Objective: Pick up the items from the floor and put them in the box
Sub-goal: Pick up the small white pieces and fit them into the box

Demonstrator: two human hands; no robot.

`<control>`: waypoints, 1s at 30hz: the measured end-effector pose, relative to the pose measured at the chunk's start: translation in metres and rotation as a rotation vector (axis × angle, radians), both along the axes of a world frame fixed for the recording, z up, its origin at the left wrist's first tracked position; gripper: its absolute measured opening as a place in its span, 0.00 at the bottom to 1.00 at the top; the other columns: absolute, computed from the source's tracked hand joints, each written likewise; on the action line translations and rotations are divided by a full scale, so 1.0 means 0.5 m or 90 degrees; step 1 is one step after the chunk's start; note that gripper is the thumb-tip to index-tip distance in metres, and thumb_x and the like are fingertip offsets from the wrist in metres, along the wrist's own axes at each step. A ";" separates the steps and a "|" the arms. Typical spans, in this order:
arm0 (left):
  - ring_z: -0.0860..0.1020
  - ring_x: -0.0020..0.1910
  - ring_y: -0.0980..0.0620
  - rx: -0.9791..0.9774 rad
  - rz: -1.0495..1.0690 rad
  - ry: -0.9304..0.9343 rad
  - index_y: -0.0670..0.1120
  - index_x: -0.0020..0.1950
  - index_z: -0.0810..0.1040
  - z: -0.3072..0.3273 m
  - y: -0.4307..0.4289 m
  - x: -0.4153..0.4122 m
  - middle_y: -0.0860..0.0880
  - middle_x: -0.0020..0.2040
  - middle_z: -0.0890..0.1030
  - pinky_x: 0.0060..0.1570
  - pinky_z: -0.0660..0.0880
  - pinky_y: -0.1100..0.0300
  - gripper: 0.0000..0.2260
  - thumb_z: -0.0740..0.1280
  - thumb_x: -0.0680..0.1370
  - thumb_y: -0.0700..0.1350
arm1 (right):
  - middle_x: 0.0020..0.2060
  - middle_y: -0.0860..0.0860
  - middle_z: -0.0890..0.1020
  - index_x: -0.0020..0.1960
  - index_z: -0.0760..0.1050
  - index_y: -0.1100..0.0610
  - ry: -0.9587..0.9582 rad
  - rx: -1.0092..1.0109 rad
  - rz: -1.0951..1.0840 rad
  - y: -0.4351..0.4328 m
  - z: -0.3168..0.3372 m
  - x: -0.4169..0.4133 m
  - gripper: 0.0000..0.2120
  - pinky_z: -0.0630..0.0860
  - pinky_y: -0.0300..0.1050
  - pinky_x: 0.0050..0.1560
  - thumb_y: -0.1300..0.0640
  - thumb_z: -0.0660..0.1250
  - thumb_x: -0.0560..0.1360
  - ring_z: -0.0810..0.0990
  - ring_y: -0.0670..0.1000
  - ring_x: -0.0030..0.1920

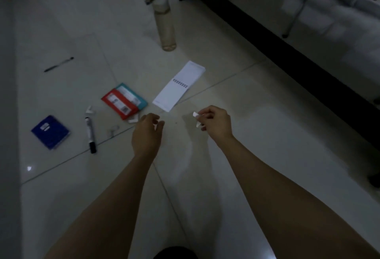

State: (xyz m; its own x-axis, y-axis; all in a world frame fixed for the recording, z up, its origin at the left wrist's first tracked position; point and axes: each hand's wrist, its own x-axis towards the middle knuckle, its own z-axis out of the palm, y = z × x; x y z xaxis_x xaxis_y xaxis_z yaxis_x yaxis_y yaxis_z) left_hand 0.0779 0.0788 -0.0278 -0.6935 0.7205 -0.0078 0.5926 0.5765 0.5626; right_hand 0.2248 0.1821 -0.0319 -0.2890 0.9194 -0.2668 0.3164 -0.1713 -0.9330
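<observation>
A: The right hand (213, 120)?
B: Pinches white scraps (196, 119); left hand (147, 133) hangs loosely curled, empty.
A: Next?
B: Another scrap (132, 120) lies on the floor (257, 135) just left of the left fingers (154, 117), nearer that hand.

Both bare forearms reach up from the lower edge of the frame toward its centre, the left forearm (115, 192) from the lower left and the right forearm (277, 180) from the lower right. The left hand (147, 130) is seen from the back, its fingers loosely curled and holding nothing, the thumb slightly apart from them. The right hand (214, 122), just right of centre and a little higher in the frame, has its fingers curled and pinches a small white piece (195, 114) at the fingertips. The hands are near each other but do not touch.
</observation>
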 end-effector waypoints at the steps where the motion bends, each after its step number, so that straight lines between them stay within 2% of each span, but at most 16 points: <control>1: 0.78 0.49 0.45 -0.001 0.023 -0.002 0.44 0.57 0.77 -0.009 -0.013 -0.028 0.43 0.52 0.80 0.47 0.73 0.55 0.12 0.65 0.77 0.47 | 0.28 0.50 0.78 0.40 0.77 0.59 -0.010 0.003 0.019 -0.005 -0.007 -0.033 0.06 0.80 0.48 0.39 0.59 0.74 0.70 0.78 0.51 0.32; 6: 0.78 0.54 0.42 -0.019 0.074 -0.005 0.42 0.57 0.78 -0.073 -0.032 -0.143 0.42 0.56 0.79 0.51 0.75 0.51 0.13 0.67 0.75 0.45 | 0.33 0.54 0.82 0.39 0.78 0.56 -0.064 0.007 0.091 -0.015 -0.062 -0.175 0.08 0.80 0.51 0.44 0.54 0.75 0.69 0.80 0.50 0.36; 9: 0.77 0.57 0.41 -0.035 0.052 -0.012 0.42 0.60 0.77 -0.107 -0.012 -0.180 0.43 0.61 0.78 0.53 0.76 0.49 0.14 0.66 0.75 0.43 | 0.33 0.52 0.82 0.41 0.79 0.59 -0.077 0.000 0.108 -0.017 -0.095 -0.222 0.09 0.77 0.45 0.41 0.53 0.74 0.69 0.78 0.47 0.33; 11: 0.76 0.58 0.41 -0.052 0.022 0.013 0.42 0.61 0.77 -0.128 -0.002 -0.193 0.42 0.62 0.77 0.52 0.76 0.49 0.15 0.66 0.75 0.42 | 0.35 0.51 0.82 0.43 0.81 0.60 -0.096 0.002 0.116 -0.018 -0.113 -0.237 0.10 0.73 0.37 0.37 0.52 0.74 0.69 0.77 0.44 0.33; 13: 0.75 0.58 0.41 -0.057 0.020 0.035 0.42 0.61 0.76 -0.141 0.003 -0.198 0.43 0.61 0.77 0.52 0.75 0.50 0.15 0.67 0.75 0.42 | 0.35 0.52 0.82 0.44 0.81 0.60 -0.101 0.002 0.118 -0.017 -0.125 -0.243 0.10 0.70 0.33 0.34 0.53 0.74 0.69 0.75 0.43 0.31; 16: 0.74 0.57 0.42 -0.063 0.038 0.061 0.41 0.59 0.77 -0.147 0.006 -0.198 0.42 0.60 0.78 0.52 0.73 0.51 0.14 0.67 0.75 0.43 | 0.35 0.54 0.82 0.43 0.81 0.61 -0.091 -0.004 0.105 -0.015 -0.133 -0.241 0.11 0.70 0.33 0.34 0.53 0.75 0.69 0.75 0.45 0.31; 19: 0.75 0.54 0.41 -0.118 -0.015 0.150 0.39 0.55 0.78 -0.142 0.007 -0.194 0.40 0.56 0.79 0.49 0.73 0.49 0.10 0.66 0.76 0.41 | 0.32 0.52 0.79 0.42 0.80 0.62 -0.087 -0.005 0.091 -0.012 -0.127 -0.223 0.11 0.70 0.35 0.35 0.54 0.75 0.69 0.74 0.43 0.30; 22: 0.77 0.53 0.41 -0.170 -0.091 0.200 0.39 0.55 0.78 -0.127 0.005 -0.185 0.39 0.54 0.80 0.48 0.74 0.49 0.09 0.62 0.78 0.39 | 0.31 0.51 0.79 0.40 0.80 0.59 -0.089 -0.012 0.081 -0.002 -0.103 -0.193 0.09 0.75 0.44 0.39 0.54 0.75 0.69 0.74 0.45 0.30; 23: 0.77 0.53 0.40 -0.155 -0.088 0.173 0.39 0.56 0.78 -0.117 0.004 -0.175 0.39 0.54 0.80 0.49 0.75 0.49 0.10 0.62 0.78 0.39 | 0.31 0.51 0.79 0.40 0.79 0.58 -0.091 -0.013 0.075 0.000 -0.090 -0.178 0.08 0.76 0.45 0.39 0.54 0.75 0.69 0.75 0.46 0.30; 25: 0.78 0.54 0.41 -0.074 -0.010 0.047 0.41 0.60 0.77 -0.085 0.009 -0.145 0.40 0.56 0.80 0.53 0.75 0.50 0.12 0.62 0.78 0.41 | 0.32 0.53 0.81 0.39 0.79 0.58 -0.077 -0.017 0.065 0.004 -0.055 -0.142 0.08 0.76 0.43 0.36 0.54 0.75 0.69 0.75 0.47 0.29; 27: 0.79 0.50 0.45 0.010 0.068 -0.145 0.41 0.61 0.77 -0.042 0.026 -0.104 0.41 0.53 0.81 0.53 0.74 0.54 0.12 0.63 0.78 0.41 | 0.32 0.55 0.82 0.39 0.79 0.59 -0.055 -0.026 0.070 0.005 -0.010 -0.098 0.08 0.74 0.39 0.31 0.55 0.74 0.69 0.75 0.48 0.28; 30: 0.79 0.39 0.49 0.123 0.083 -0.440 0.35 0.59 0.77 0.040 0.059 -0.014 0.39 0.45 0.81 0.48 0.78 0.58 0.12 0.64 0.77 0.37 | 0.33 0.60 0.82 0.39 0.78 0.61 -0.029 -0.042 0.066 0.002 0.065 -0.010 0.06 0.76 0.39 0.30 0.60 0.74 0.70 0.77 0.52 0.28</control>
